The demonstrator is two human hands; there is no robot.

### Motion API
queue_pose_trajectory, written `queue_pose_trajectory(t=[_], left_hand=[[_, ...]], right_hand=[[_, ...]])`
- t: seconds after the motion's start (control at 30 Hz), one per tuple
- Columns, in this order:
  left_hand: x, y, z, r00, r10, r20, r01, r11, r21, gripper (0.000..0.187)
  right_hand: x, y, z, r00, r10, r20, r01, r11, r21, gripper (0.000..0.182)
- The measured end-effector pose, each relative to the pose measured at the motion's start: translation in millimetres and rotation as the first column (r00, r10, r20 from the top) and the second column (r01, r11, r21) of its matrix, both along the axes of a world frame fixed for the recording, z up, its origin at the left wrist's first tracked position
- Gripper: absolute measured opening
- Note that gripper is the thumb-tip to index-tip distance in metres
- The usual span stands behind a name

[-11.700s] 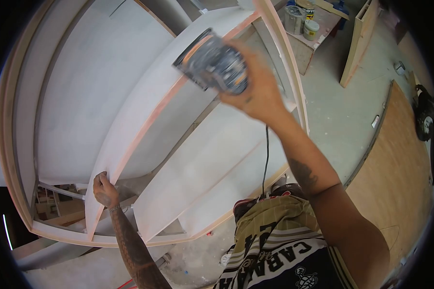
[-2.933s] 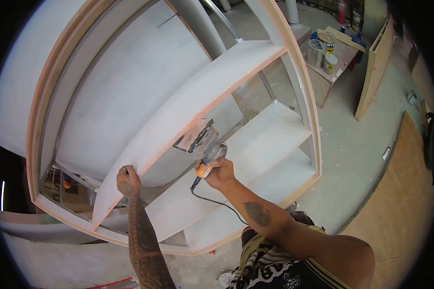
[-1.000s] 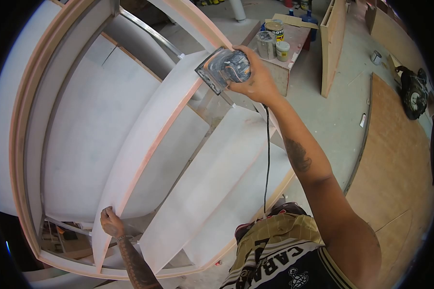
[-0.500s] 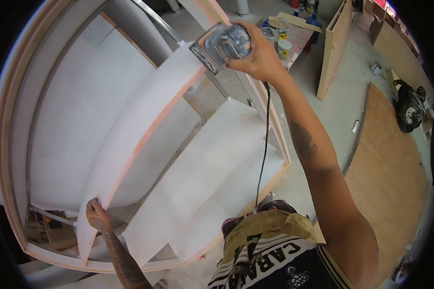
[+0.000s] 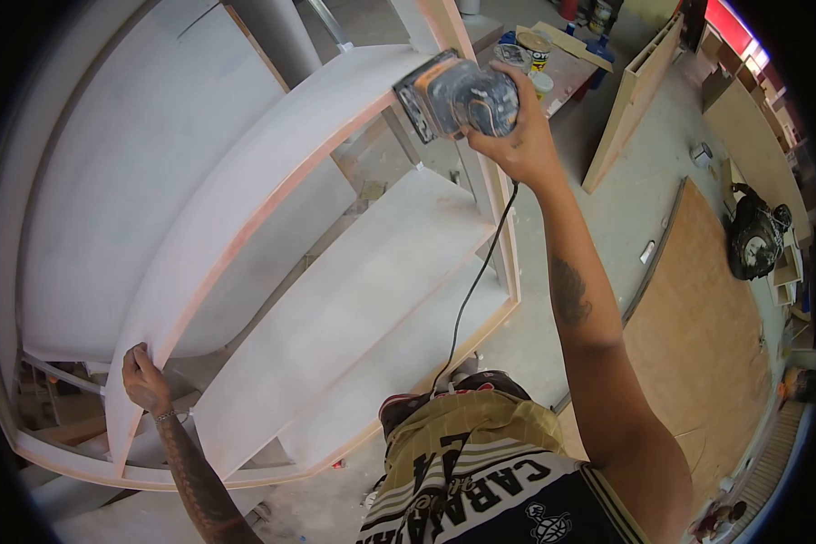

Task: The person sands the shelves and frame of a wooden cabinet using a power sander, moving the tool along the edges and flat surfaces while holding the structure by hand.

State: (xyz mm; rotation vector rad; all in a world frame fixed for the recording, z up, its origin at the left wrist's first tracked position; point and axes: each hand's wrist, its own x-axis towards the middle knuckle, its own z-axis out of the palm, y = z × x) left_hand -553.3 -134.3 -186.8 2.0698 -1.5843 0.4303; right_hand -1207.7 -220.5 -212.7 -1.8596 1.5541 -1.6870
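My right hand (image 5: 523, 136) is wrapped around a dusty black-and-orange power sander (image 5: 470, 98). The sander is tilted, its flat pad right at the front edge of a curved white shelf (image 5: 236, 168), near that shelf's far right end. A pinkish band runs along this edge. Down at the shelf's near left end, my left hand (image 5: 147, 379) grips the board, thumb and fingers pressed over its edge. From the sander a black cord (image 5: 467, 308) hangs down toward my body.
The shelf belongs to a large white curved frame with a lower shelf (image 5: 335, 290) and wooden edging. Paint cans (image 5: 537, 47) stand on a table behind the sander. At right are a leaning wooden panel (image 5: 633, 104), a brown curved board (image 5: 698, 335) and a dark machine (image 5: 757, 234).
The sander has moved off the shelf's upper right end to its front edge, uncovering more white surface. My left hand keeps its grip. The view has shifted slightly.
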Motion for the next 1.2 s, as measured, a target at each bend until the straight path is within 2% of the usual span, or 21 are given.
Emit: queue_pose_trajectory(t=[0.07, 0.2, 0.37, 0.5, 0.7, 0.77, 0.83, 0.9, 1.03, 1.1, 1.13, 1.2], left_hand=[[-0.4, -0.5, 0.5, 1.0, -0.008, 0.001, 0.008, 1.0, -0.004, 0.039], [5.7, -1.9, -1.7, 1.0, -0.013, -0.007, 0.013, 1.0, -0.006, 0.04], [2.1, -6.2, 1.2, 1.0, -0.009, -0.019, 0.009, 1.0, -0.005, 0.039], [2.2, -2.2, -0.1, 1.0, -0.029, -0.012, 0.028, 0.999, -0.018, 0.039], [3.6, -0.8, -1.8, 1.0, -0.031, 0.005, 0.031, 0.999, -0.022, 0.038], [2.8, -0.3, -1.5, 1.0, -0.023, 0.002, 0.023, 0.999, -0.023, 0.038], [2.8, -0.6, -1.5, 1.0, -0.017, -0.001, 0.017, 1.0, -0.024, 0.038], [3.8, -0.7, -1.6, 1.0, -0.017, 0.005, 0.018, 1.0, -0.021, 0.039], [-0.1, 0.3, -1.8, 1.0, -0.014, -0.007, 0.014, 1.0, -0.015, 0.039], [-3.3, 0.6, -0.6, 0.999, -0.012, -0.033, 0.012, 1.0, -0.02, 0.04], [-1.9, 0.1, -0.8, 0.999, -0.019, -0.029, 0.018, 1.0, -0.014, 0.04], [3.8, -1.3, -1.8, 0.999, -0.004, -0.043, 0.004, 1.0, 0.003, 0.041]], right_hand=[[-0.7, 6.1, -7.3, 0.992, 0.03, 0.122, -0.037, 0.998, 0.053, 0.084], [-7.1, 15.6, -34.1, 0.999, -0.039, 0.025, 0.038, 0.998, 0.041, 0.084], [-11.7, 19.3, -55.8, 0.99, 0.008, 0.14, -0.022, 0.995, 0.101, 0.085], [-13.1, 21.4, -55.3, 0.989, 0.018, 0.145, -0.03, 0.996, 0.083, 0.085], [-12.0, 3.6, -7.1, 0.994, 0.047, 0.097, -0.053, 0.997, 0.061, 0.084], [-14.3, -5.7, 9.7, 1.0, 0.006, -0.006, -0.006, 1.0, 0.0, 0.084], [-14.5, -14.9, 25.0, 1.0, 0.01, 0.003, -0.01, 1.0, 0.028, 0.083], [-14.8, -25.4, 36.5, 0.999, 0.027, -0.03, -0.028, 0.999, -0.037, 0.084], [-7.9, -35.2, 66.5, 0.997, 0.071, 0.015, -0.071, 0.997, 0.007, 0.082], [-9.7, -40.0, 80.8, 0.995, 0.096, 0.008, -0.095, 0.995, -0.034, 0.09], [-9.1, -40.1, 84.7, 0.998, 0.041, -0.04, -0.042, 0.999, -0.021, 0.09], [-7.2, -37.2, 83.5, 0.999, 0.039, -0.015, -0.039, 0.999, -0.017, 0.09]])
